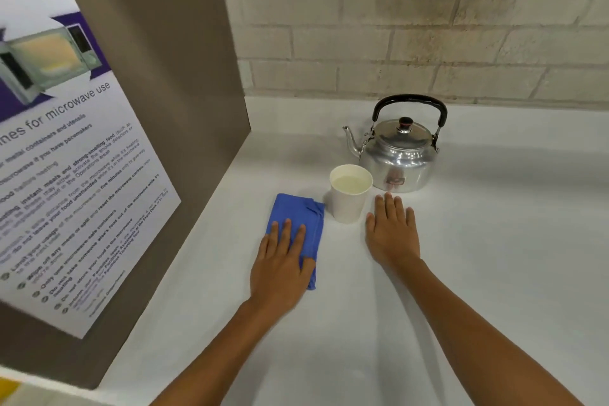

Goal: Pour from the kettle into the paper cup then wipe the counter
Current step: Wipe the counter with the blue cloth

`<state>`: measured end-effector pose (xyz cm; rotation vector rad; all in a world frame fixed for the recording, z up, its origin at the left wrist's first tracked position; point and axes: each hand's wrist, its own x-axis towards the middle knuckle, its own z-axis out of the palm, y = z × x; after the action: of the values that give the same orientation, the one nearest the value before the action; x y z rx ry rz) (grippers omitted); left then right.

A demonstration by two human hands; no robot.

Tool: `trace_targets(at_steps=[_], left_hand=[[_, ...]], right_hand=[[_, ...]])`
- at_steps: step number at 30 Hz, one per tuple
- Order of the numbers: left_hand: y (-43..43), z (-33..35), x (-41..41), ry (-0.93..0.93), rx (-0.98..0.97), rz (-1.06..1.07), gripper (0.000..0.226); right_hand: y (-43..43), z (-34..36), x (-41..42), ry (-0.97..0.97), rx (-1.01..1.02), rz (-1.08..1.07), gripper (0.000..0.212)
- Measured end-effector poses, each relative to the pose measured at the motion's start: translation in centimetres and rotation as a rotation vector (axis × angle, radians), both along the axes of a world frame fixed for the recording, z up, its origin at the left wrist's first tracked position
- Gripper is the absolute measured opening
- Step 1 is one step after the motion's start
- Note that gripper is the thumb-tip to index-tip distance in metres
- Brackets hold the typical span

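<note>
Left hand (280, 269) flat, palm down, fingers spread and extended, pressing on folded blue cloth (301, 224); grip not closed, nothing pinched, only resting on top of near half of cloth. Cloth flat on white tabletop (478, 273), far edge slightly rumpled, right far corner just beside base of cup.

Right hand (392, 231) flat too, palm down on bare tabletop, fingers straight and slightly apart, grip fully open, holding nothing. Fingertips (389, 198) pointing at kettle, close to its base, contact unclear. Thumb side just beside cup, apart from it.

White paper cup (350, 194) upright between the two hands, pale liquid inside reaching near the rim. Standing right in front of and slightly left of kettle, very close, touching or not cannot tell.

Shiny round metal kettle with black arched handle (400, 155) upright on tabletop behind cup, lid on with dark knob, handle raised, spout pointing left. Well short of back wall.

Pale brick wall (395, 43) behind. Grey-brown vertical panel (184, 76) on left, bearing printed microwave-use poster (66, 158) with microwave photo and bullet text. Both forearms bare, entering from bottom edge.
</note>
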<state>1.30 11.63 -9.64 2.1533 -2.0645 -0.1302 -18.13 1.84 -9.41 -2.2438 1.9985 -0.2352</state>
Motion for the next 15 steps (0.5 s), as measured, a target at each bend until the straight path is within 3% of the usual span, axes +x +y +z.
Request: trace_targets(at_steps=[7, 13, 15], left_hand=[[2.5, 0.4, 1.9, -0.003, 0.030, 0.060, 0.056], [4.7, 1.3, -2.9, -0.050, -0.074, -0.093, 0.057], [4.3, 1.2, -1.8, 0.006, -0.019, -0.080, 0.055]], right_hand=[[0.2, 0.1, 0.0, -0.010, 0.012, 0.003, 0.054], [0.2, 0.1, 0.0, -0.003, 0.008, 0.001, 0.054], [0.1, 0.1, -0.1, 0.000, 0.003, 0.005, 0.054]])
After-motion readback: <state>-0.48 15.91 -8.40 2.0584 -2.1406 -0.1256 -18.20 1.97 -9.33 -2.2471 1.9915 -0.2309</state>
